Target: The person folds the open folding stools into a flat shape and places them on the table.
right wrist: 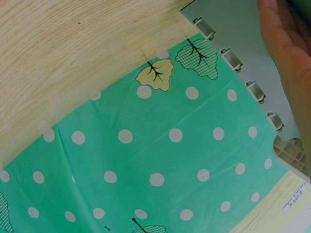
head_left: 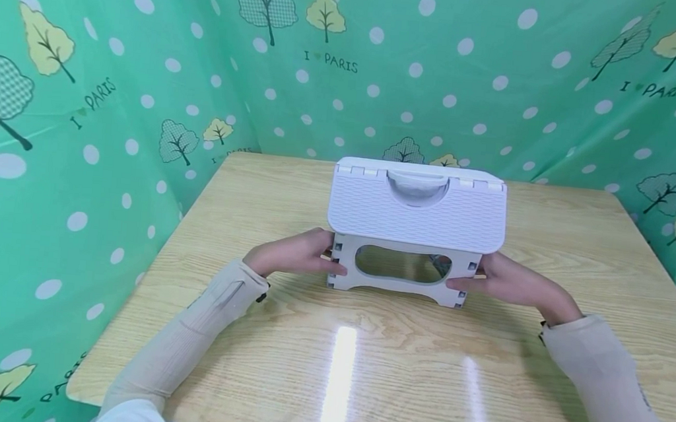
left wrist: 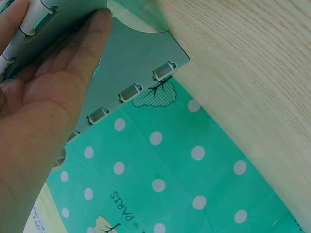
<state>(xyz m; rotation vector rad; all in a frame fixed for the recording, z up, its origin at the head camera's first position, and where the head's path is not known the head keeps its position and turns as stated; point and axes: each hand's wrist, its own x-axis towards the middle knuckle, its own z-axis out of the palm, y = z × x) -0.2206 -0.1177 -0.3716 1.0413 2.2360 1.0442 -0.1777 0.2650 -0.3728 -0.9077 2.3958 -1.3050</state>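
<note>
1. green cloth (head_left: 204, 94) printed with trees and pale dots hangs behind and to the left of a wood-grain table (head_left: 254, 370); two bright streaks of light (head_left: 341, 383) shine on its near half.

2. from my seat i see a pale folding stool (head_left: 414, 224) upright toward the far side of the table, around the middle. the near half of its seat slopes down toward the head camera, with the handle (head_left: 416, 179) at the upper edge, so i judge it partly folded.

3. the left hand (head_left: 302, 251) grips the left edge of the front leg panel (head_left: 463, 264): thumb across the front, fingers behind it. the left wrist view shows those fingers nearly straight, reaching in between the panels.

4. the right hand (head_left: 508, 279) mirrors that on the right edge, thumb in front, fingers clamped behind; the right wrist view cuts most of them off, so i can't tell how each one lies.

5. i'd expect light, stiff plastic, a bit smooth but not fragile. its hinges could give and nip skin, so i'd hold the solid panel edges, level on both sides, clear of the joints, or lift by the handle.
</note>
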